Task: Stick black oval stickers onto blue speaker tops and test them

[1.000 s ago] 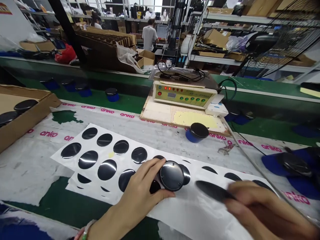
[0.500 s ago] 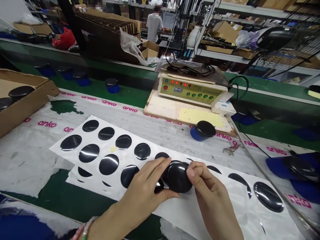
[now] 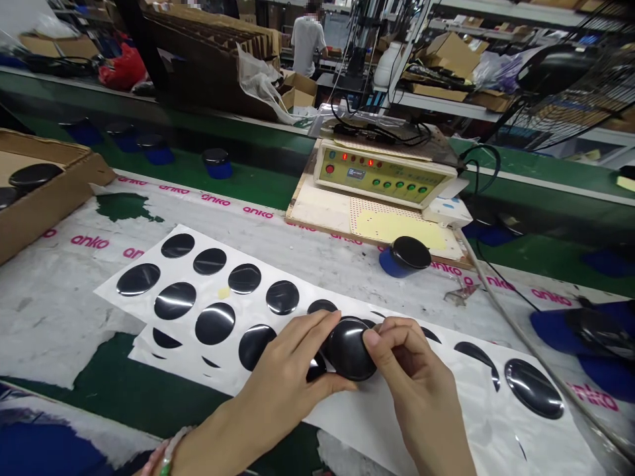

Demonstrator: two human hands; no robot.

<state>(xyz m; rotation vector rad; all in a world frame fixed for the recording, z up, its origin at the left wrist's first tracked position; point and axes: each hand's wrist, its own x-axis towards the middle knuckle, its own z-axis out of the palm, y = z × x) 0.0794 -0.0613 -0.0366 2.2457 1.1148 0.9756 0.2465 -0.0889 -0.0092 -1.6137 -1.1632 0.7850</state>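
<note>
Over a white sheet (image 3: 370, 423) of round black stickers (image 3: 215, 324), my left hand (image 3: 285, 360) grips a glossy black disc (image 3: 351, 350) by its rim, thumb below and fingers above. What lies beneath the disc's top face is hidden. At its right edge my right hand (image 3: 417, 377) is closed, thumb and forefinger pinching at the rim. I cannot make out whether a thin layer sits between those fingertips. A single round sticker (image 3: 534, 389) lies on the sheet, to the right of my right hand.
A blue jar with a black top (image 3: 405, 256) stands behind the sheet, near a control box (image 3: 384, 175) with lit indicators. More blue, black-topped pieces (image 3: 217, 163) sit on the green belt. A cardboard box (image 3: 54, 192) is at the left; a cable (image 3: 516, 320) runs down the right side.
My right thumb and fingers have shifted slightly left, further over the disc's edge. The disc has tilted a little. My left hand keeps its hold.
</note>
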